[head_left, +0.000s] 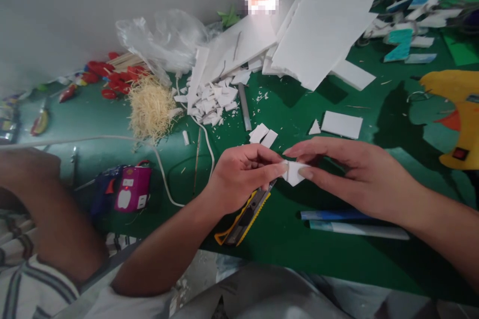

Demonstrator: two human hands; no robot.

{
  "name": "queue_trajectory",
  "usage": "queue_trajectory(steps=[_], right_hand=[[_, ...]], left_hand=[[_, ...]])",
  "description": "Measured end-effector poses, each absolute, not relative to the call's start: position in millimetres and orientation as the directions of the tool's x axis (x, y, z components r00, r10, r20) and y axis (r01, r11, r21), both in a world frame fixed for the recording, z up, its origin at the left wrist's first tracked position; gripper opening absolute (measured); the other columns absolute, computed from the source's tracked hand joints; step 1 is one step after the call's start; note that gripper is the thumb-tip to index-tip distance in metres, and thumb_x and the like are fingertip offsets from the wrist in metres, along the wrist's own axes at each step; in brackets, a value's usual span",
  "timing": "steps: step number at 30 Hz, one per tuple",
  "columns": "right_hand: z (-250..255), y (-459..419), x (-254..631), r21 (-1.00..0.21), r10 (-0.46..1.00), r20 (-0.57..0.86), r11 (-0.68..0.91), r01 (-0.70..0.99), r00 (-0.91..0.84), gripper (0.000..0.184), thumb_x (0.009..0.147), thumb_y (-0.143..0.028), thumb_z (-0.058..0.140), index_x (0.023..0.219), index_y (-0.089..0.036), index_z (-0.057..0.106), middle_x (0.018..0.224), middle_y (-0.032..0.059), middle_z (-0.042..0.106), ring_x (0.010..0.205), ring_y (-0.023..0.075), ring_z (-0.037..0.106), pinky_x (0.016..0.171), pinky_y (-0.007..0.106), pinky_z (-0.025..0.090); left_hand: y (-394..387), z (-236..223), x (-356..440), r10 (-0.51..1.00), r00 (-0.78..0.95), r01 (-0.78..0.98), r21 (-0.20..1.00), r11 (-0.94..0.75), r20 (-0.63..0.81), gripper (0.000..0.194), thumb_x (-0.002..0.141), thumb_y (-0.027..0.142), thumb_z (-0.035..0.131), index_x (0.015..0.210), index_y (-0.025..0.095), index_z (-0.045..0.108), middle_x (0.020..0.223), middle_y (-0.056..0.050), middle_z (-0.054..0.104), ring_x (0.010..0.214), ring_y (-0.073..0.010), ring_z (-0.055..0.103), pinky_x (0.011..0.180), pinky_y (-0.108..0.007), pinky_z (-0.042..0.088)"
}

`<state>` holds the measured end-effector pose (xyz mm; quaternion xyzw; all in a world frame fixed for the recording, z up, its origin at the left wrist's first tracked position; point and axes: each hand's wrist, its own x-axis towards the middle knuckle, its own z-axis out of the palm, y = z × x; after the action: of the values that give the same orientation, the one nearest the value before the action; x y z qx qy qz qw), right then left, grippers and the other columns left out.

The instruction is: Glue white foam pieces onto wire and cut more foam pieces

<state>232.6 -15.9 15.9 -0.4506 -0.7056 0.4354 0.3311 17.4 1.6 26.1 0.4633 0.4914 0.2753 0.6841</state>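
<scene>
Between my hands is a small white foam piece (295, 173) with pointed ends, held just above the green table. My left hand (239, 172) pinches its left end between thumb and fingers. On its right side, the thumb and fingertips of my right hand (348, 169) close on the same piece. A yellow and black utility knife (249, 214) lies below my left hand. Beyond my fingers lie small white foam cut-offs (264, 134), a foam rectangle (342, 124) and a small foam triangle (315, 127).
A yellow glue gun (458, 114) stands at the right. Large white foam sheets (325, 25) lie at the back beside foam scraps (215, 99). Left are straw-like shreds (151, 109), a white cable (160, 159), a magenta box (132, 188) and another person's arm (56, 214).
</scene>
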Motion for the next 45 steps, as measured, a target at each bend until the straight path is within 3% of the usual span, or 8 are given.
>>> queue_trajectory(steps=[24, 29, 32, 36, 38, 40, 43, 45], right_hand=[[21, -20, 234, -0.992, 0.922, -0.109, -0.08, 0.093, -0.371, 0.017, 0.087, -0.034, 0.073, 0.102, -0.031, 0.081, 0.084, 0.0002, 0.074, 0.067, 0.0112, 0.065, 0.057, 0.021, 0.055], [30, -12, 244, -0.994, 0.984, -0.067, -0.052, 0.091, -0.164, 0.018, 0.081, -0.033, 0.081, 0.099, -0.035, 0.082, 0.082, -0.0008, 0.072, 0.065, 0.0114, 0.062, 0.053, 0.021, 0.053], [29, -10, 244, -0.987, 0.998, -0.038, -0.029, 0.158, -0.054, 0.018, 0.08, -0.034, 0.081, 0.098, -0.035, 0.083, 0.083, -0.001, 0.073, 0.068, 0.0125, 0.065, 0.057, 0.023, 0.055], [18, -9, 238, -0.962, 0.993, -0.095, -0.072, 0.262, -0.075, 0.019, 0.082, -0.039, 0.076, 0.096, -0.029, 0.082, 0.085, 0.0008, 0.076, 0.069, 0.0146, 0.068, 0.06, 0.027, 0.058], [14, -9, 237, -0.951, 0.989, -0.123, -0.095, 0.293, -0.078, 0.022, 0.081, -0.041, 0.075, 0.097, -0.028, 0.082, 0.085, 0.0013, 0.077, 0.069, 0.0156, 0.069, 0.062, 0.029, 0.06], [12, -8, 238, -0.948, 0.988, -0.133, -0.105, 0.3, -0.073, 0.025, 0.08, -0.042, 0.074, 0.098, -0.027, 0.081, 0.083, 0.0015, 0.077, 0.069, 0.0166, 0.07, 0.065, 0.031, 0.061], [10, -6, 240, -0.951, 0.987, -0.142, -0.114, 0.288, -0.08, 0.028, 0.077, -0.04, 0.076, 0.102, -0.026, 0.08, 0.086, 0.002, 0.078, 0.071, 0.0175, 0.071, 0.067, 0.033, 0.063], [8, -6, 240, -0.956, 0.984, -0.156, -0.127, 0.265, -0.091, 0.032, 0.075, -0.036, 0.077, 0.105, -0.026, 0.079, 0.09, 0.0022, 0.079, 0.075, 0.0177, 0.072, 0.071, 0.033, 0.064]], left_hand=[[-1, 32, 13, 0.782, 0.423, -0.008, 0.861, 0.509, -0.458, 0.026, 0.069, 0.03, 0.092, 0.071, 0.016, 0.071, 0.054, 0.006, 0.06, 0.04, -0.0014, 0.039, 0.038, -0.015, 0.027], [13, 34, -5, 0.982, 0.078, -0.036, 0.984, 0.175, -0.172, 0.021, 0.071, 0.029, 0.085, 0.062, 0.018, 0.069, 0.059, 0.004, 0.067, 0.035, 0.0016, 0.032, 0.037, -0.017, 0.022], [28, 25, -19, 0.998, -0.066, 0.168, 0.986, -0.003, 0.014, 0.01, 0.075, 0.028, 0.082, 0.076, 0.021, 0.075, 0.063, 0.005, 0.068, 0.039, -0.0021, 0.044, 0.038, -0.019, 0.029], [53, 8, -38, 0.917, -0.083, 0.671, 0.702, -0.238, 0.39, 0.033, 0.088, 0.032, 0.069, 0.118, 0.021, 0.076, 0.084, 0.004, 0.072, 0.056, -0.0067, 0.056, 0.055, -0.023, 0.048], [59, 5, -45, 0.902, 0.047, 0.812, 0.509, -0.285, 0.429, 0.035, 0.089, 0.03, 0.064, 0.12, 0.021, 0.076, 0.116, -0.003, 0.076, 0.082, -0.0131, 0.068, 0.082, -0.032, 0.057], [55, 7, -45, 0.908, 0.105, 0.865, 0.412, -0.284, 0.407, 0.033, 0.092, 0.033, 0.062, 0.12, 0.021, 0.075, 0.132, -0.007, 0.071, 0.083, -0.0143, 0.067, 0.087, -0.035, 0.057], [31, 24, -30, 0.934, 0.193, 0.885, 0.358, -0.298, 0.3, 0.015, 0.093, 0.035, 0.065, 0.095, 0.024, 0.074, 0.094, -0.001, 0.075, 0.069, -0.0131, 0.063, 0.075, -0.028, 0.053], [9, 38, -16, 0.963, 0.261, 0.905, 0.329, -0.27, 0.071, 0.024, 0.091, 0.04, 0.07, 0.076, 0.023, 0.065, 0.071, 0.003, 0.067, 0.06, -0.0118, 0.058, 0.064, -0.026, 0.046]])
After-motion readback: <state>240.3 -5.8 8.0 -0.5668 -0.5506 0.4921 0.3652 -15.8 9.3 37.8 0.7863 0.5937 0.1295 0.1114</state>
